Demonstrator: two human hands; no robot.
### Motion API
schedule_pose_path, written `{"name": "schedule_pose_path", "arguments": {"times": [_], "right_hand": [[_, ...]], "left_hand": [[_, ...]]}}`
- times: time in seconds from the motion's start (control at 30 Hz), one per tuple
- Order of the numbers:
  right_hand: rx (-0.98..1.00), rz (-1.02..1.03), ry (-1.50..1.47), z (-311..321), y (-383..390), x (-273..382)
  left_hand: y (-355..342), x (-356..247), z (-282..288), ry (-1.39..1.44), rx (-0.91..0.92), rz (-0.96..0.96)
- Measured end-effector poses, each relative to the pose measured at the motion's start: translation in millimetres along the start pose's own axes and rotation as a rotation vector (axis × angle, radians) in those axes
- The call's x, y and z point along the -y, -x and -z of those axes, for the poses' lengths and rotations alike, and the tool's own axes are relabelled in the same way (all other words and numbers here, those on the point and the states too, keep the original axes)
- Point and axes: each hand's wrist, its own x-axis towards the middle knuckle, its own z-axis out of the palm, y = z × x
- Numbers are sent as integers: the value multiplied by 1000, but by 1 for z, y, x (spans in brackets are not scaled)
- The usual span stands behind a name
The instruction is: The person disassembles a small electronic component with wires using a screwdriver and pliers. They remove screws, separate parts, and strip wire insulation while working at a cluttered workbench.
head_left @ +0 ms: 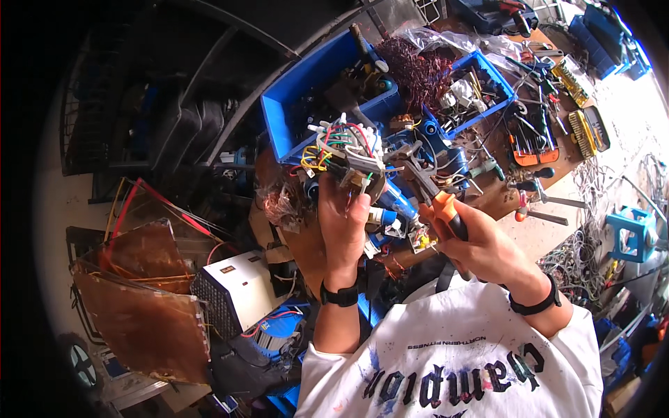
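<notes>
Left hand [343, 224], black band at the wrist, is gripping a part bristling with coloured wires [346, 155], fingers closed around its lower end and holding it up in front of the chest. Right hand [481, 247], also wearing a black wrist band, is closing around the orange-and-black handles of a pair of pliers [431, 191], whose nose is pointing up-left toward the wire bundle and sitting just beside it. Behind both: a large blue bin [296, 97] holding mixed parts; a smaller blue tray [503, 82] with a tangle of copper wire [418, 70] beside it; hand tools lying across the wooden bench [502, 202]; a white perforated box [237, 289] sitting lower left.
</notes>
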Motion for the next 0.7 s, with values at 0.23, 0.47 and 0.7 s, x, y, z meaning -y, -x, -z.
{"name": "schedule_pose_path", "arguments": {"times": [0.23,0.47,0.7], "right_hand": [[33,16,77,-3,5,6],[8,82,373,6,4,0],[-70,293,559,9,5,3]], "left_hand": [[0,-3,-2,-20,-27,56],[3,-13,-7,-109,-6,51],[3,-18,-9,-214,27,-45]]}}
